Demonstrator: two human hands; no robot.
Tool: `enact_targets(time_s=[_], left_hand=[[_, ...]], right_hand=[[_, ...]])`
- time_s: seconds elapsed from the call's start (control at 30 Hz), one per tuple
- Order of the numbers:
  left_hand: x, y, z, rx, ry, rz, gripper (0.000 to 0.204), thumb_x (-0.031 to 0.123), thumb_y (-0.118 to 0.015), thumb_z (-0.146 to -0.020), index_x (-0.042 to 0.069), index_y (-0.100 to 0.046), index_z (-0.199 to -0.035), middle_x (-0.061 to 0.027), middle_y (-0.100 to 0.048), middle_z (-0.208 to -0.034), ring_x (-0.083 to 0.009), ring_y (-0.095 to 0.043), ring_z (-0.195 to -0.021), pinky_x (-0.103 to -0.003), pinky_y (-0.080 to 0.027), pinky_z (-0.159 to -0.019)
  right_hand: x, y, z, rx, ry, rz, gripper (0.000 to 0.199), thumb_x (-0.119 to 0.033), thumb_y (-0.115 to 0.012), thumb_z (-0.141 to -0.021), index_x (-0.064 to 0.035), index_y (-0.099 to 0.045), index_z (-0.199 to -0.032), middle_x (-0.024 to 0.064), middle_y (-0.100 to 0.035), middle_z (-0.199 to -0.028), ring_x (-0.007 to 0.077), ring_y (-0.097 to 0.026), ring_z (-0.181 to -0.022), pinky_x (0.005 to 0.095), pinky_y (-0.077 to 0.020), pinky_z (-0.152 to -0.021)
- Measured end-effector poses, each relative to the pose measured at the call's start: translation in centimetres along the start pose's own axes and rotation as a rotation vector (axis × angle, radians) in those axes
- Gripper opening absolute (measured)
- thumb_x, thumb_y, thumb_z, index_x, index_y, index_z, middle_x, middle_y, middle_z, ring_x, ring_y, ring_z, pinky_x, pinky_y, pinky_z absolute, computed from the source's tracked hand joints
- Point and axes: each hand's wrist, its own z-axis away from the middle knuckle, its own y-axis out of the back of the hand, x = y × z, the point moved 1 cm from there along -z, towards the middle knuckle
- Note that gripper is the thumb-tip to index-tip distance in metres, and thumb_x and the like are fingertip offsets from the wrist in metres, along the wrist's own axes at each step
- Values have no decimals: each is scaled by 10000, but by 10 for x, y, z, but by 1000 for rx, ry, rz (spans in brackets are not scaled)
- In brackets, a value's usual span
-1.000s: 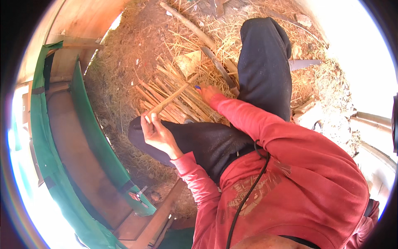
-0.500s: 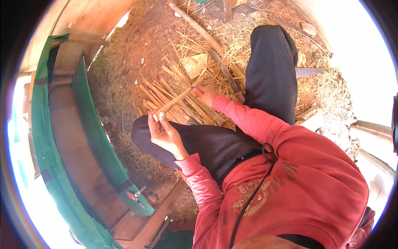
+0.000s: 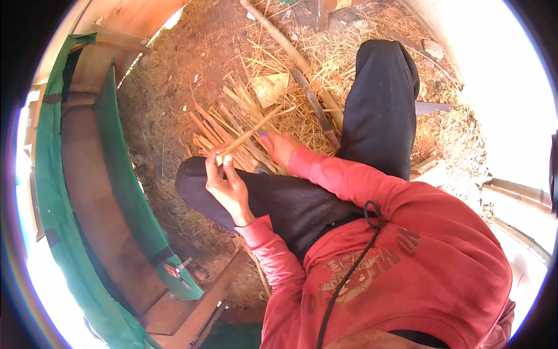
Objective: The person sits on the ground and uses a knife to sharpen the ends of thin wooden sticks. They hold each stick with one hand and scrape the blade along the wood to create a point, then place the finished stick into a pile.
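My left hand [image 3: 228,185] is closed round the near end of a pale split wooden stick [image 3: 256,129], which slants away up to the right. Close against the stick's right side, my right hand [image 3: 281,149] is curled, with a small purple-blue bit showing at its fingertips. What it grips is too small to name. Beneath both hands lies a pile of similar split sticks [image 3: 210,129] on the ground, just beyond my bent left leg [image 3: 244,192].
A long dark blade with a brown handle [image 3: 313,100] lies on straw beside a round pole [image 3: 279,36]. A yellowish flat piece [image 3: 271,89] rests past the pile. A grey blade [image 3: 433,107] lies right of my right knee. Green-covered wooden framing [image 3: 55,192] stands at left.
My right hand has drawn back toward me along the stick, from near its far end. My left hand keeps its hold at the near end.
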Motion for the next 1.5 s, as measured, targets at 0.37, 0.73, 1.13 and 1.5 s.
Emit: enact_targets(time_s=[0.37, 0.73, 1.13, 1.5], left_hand=[[-4, -5, -3, 116, 81, 56, 192, 138, -577, -992, 7, -587, -1132, -57, -686, -971, -64, -552, -780, -207, -460, -685], [-2, -14, -4, 142, 23, 26, 205, 129, -571, -993, -15, -582, -1138, -16, -652, -888, -37, -489, -709, -187, -416, -612], [2, -14, -5, 161, 79, 19, 196, 145, -576, -995, -9, -595, -1115, -37, -645, -901, -61, -536, -778, -194, -447, -662], [9, -13, -2, 252, 151, -19, 224, 146, -631, -960, -31, -626, -1096, -57, -696, -846, -75, -596, -778, -216, -485, -685]], right_hand=[[33, -15, -25, 26, 29, 189, 370, -379, -470, -991, -69, -553, -1176, 253, -663, -778, 448, -655, -730, 520, -535, -654], [98, -34, -50, -7, -233, 201, 434, -426, -434, -999, -49, -581, -1156, 271, -675, -861, 459, -659, -799, 552, -524, -750], [99, -37, -55, -11, -200, 149, 430, -420, -424, -1009, -46, -576, -1156, 287, -661, -889, 448, -650, -870, 503, -520, -763], [30, -17, -10, 14, -12, 50, 398, -396, -475, -997, -37, -599, -1116, 298, -652, -864, 476, -636, -828, 532, -520, -742]])
